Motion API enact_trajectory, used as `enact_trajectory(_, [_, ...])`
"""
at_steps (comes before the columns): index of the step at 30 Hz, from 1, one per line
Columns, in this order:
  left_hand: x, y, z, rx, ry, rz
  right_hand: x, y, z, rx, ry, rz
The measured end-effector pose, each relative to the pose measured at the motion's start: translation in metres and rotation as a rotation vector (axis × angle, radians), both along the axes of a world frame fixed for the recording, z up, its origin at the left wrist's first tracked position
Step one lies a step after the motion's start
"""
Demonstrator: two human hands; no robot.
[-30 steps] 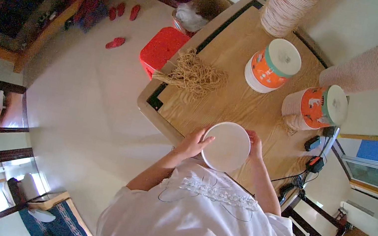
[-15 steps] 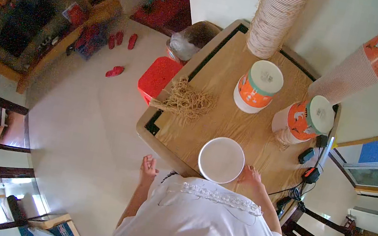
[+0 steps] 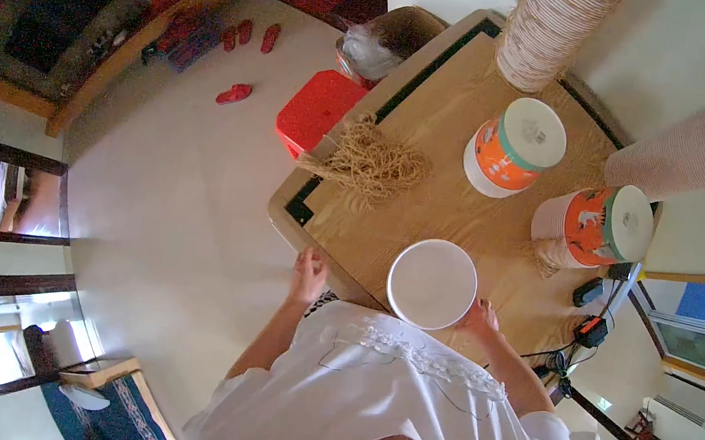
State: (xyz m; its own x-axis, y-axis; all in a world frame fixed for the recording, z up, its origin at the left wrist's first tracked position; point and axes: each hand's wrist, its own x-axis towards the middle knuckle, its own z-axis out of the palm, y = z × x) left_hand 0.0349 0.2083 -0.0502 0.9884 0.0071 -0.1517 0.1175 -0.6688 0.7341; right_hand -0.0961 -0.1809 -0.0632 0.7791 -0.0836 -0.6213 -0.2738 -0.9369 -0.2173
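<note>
A round white lidded tub (image 3: 432, 283) stands on the wooden table (image 3: 432, 196) close to its near edge. My right hand (image 3: 480, 319) rests against the tub's right side, fingers curled on it. My left hand (image 3: 309, 275) hangs off the table's near-left edge, fingers loosely apart, holding nothing. A pile of tan rubber bands (image 3: 372, 163) lies on the table's left part, apart from both hands.
Two orange-and-white lidded tubs (image 3: 514, 149) (image 3: 594, 225) stand farther back. Tall stacks of cups (image 3: 554, 28) (image 3: 691, 153) rise at the back. Black chargers and cables (image 3: 590, 330) lie at the right edge. A red stool (image 3: 319, 112) stands left of the table.
My left hand has let go of the white tub and dropped off the table's left edge. My right hand stays at the tub's right side.
</note>
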Motion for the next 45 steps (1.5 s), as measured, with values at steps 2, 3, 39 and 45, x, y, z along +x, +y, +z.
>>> enact_trajectory(2, [0.021, -0.036, 0.029, 0.107, -0.202, -0.145, -0.004, -0.005, -0.009, -0.038, -0.006, 0.024])
enact_trajectory(3, [0.038, -0.048, 0.029, 0.175, -0.24, -0.215, -0.003, -0.005, -0.011, -0.03, -0.024, 0.072])
enact_trajectory(39, [0.313, -0.057, -0.06, 0.741, -0.329, -0.296, -0.013, -0.009, -0.01, 0.088, -0.071, -0.127])
enact_trajectory(45, [0.299, -0.05, 0.04, -0.004, -0.361, -0.158, -0.033, -0.026, -0.074, 0.054, -0.135, 0.041])
